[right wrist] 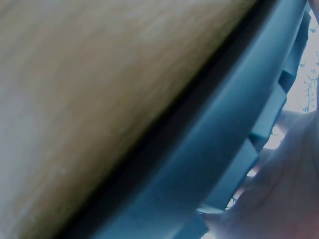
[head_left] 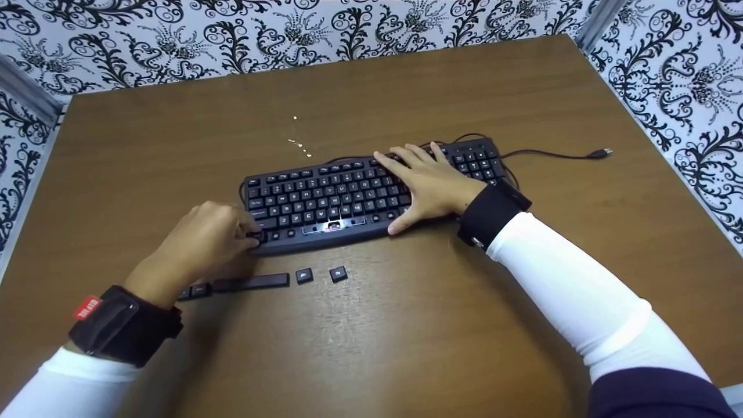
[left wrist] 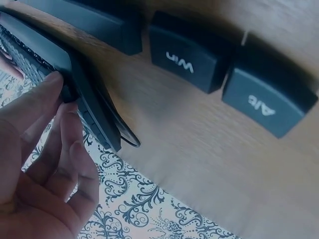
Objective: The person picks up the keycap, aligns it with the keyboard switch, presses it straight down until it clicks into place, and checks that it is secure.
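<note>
A black keyboard [head_left: 325, 197] lies at a slant on the wooden table, its spacebar slot bare and showing a pale strip [head_left: 334, 226]. At its front left corner my left hand [head_left: 203, 241] pinches a small dark keycap [left wrist: 69, 93] between thumb and forefinger. My right hand [head_left: 432, 184] spreads across the keyboard's right part, thumb on the front edge and fingertips along the back edge. In front of the keyboard lie a loose spacebar [head_left: 252, 282], a Win keycap [left wrist: 187, 52], an Alt keycap [left wrist: 266, 97] and two more keycaps, one being this keycap [head_left: 338, 274].
Behind the keyboard runs its cable, with a USB plug [head_left: 599, 154] lying to the right. Several tiny pale bits [head_left: 299, 145] are scattered on the table [head_left: 174, 133] beyond it. Patterned walls [head_left: 302, 29] border the table at the back and sides.
</note>
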A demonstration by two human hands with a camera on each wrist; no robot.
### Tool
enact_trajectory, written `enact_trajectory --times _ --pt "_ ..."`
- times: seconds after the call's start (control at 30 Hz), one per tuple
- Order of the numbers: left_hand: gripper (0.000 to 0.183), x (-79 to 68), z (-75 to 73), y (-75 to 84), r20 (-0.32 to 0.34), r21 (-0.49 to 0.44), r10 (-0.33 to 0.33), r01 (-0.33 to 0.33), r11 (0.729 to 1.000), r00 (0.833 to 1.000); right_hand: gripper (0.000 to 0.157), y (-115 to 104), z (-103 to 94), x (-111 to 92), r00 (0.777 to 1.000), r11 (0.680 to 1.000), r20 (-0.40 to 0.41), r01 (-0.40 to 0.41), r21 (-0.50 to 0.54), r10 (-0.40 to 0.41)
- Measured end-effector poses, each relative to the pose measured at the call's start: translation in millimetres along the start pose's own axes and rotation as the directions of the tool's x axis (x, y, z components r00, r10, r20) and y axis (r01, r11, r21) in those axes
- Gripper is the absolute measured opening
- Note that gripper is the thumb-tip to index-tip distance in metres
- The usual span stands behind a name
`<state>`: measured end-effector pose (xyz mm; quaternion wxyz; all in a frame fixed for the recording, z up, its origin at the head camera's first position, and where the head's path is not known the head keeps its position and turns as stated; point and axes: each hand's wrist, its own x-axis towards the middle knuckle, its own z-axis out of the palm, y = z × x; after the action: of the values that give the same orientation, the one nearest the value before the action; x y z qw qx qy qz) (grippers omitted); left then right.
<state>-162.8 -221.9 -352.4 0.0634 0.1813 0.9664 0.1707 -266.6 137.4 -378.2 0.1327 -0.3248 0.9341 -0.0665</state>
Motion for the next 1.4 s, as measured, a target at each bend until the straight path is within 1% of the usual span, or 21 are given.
enact_trajectory --times 0.13,0.3,0.5,0.63,0.67,0.73,0.83,1.03,1.13,1.27,1.33,1.4 --pt "0.013 0.4 0.0 1.7 0.000 0.015 -0.009 0.009 1.000 1.000 0.137 0.2 0.1 0.1 1.000 1.000 -0.002 -0.001 -0.001 0.001" --pt "0.014 -2.0 1.7 5.1 -0.016 0.069 0.008 -0.007 0.998 1.000 0.136 0.6 1.7 0.1 1.000 1.000 -0.002 -0.002 -0.004 0.002" --pt "0.012 -6.9 4.3 5.6 -0.065 0.179 0.076 -0.063 0.982 0.995 0.136 -1.1 4.0 0.1 1.000 1.000 0.006 -0.006 0.000 0.006" --pt "0.003 -8.4 5.4 3.9 -0.112 0.226 0.111 -0.084 0.971 0.988 0.137 -1.0 5.2 0.4 1.000 1.000 0.010 -0.011 -0.005 0.011" --pt "0.006 -8.2 5.7 3.6 -0.117 0.228 0.110 -0.081 0.970 0.987 0.137 -1.0 5.5 0.7 1.000 1.000 0.012 -0.013 -0.007 0.013" --pt "0.017 -7.9 6.3 3.3 -0.125 0.226 0.103 -0.073 0.971 0.987 0.137 -1.1 5.8 1.1 1.000 1.000 0.012 -0.014 -0.008 0.014" --pt "0.030 -6.9 7.5 3.6 -0.124 0.211 0.090 -0.062 0.976 0.988 0.137 -1.6 5.5 1.6 1.000 1.000 0.015 -0.015 -0.006 0.015" --pt "0.048 -4.4 9.6 7.4 -0.126 0.211 0.085 -0.057 0.976 0.988 0.136 -2.2 3.1 1.4 1.000 1.000 0.009 -0.011 -0.010 0.011" --pt "0.049 -4.4 10.6 10.2 -0.141 0.213 0.097 -0.066 0.975 0.985 0.136 -1.9 1.6 0.9 1.000 1.000 0.006 -0.012 -0.011 0.012" --pt "0.042 -5.6 13.3 13.6 -0.175 0.234 0.135 -0.092 0.968 0.975 0.136 -1.1 0.5 0.7 1.000 1.000 0.005 -0.014 -0.009 0.014" --pt "0.040 -6.4 15.1 14.9 -0.182 0.259 0.161 -0.111 0.960 0.970 0.136 -1.1 0.0 0.6 1.000 1.000 0.006 -0.013 -0.009 0.014" --pt "0.036 -7.6 17.0 15.7 -0.180 0.300 0.188 -0.128 0.945 0.966 0.136 -1.1 -0.4 0.4 1.000 1.000 0.009 -0.014 -0.008 0.014"
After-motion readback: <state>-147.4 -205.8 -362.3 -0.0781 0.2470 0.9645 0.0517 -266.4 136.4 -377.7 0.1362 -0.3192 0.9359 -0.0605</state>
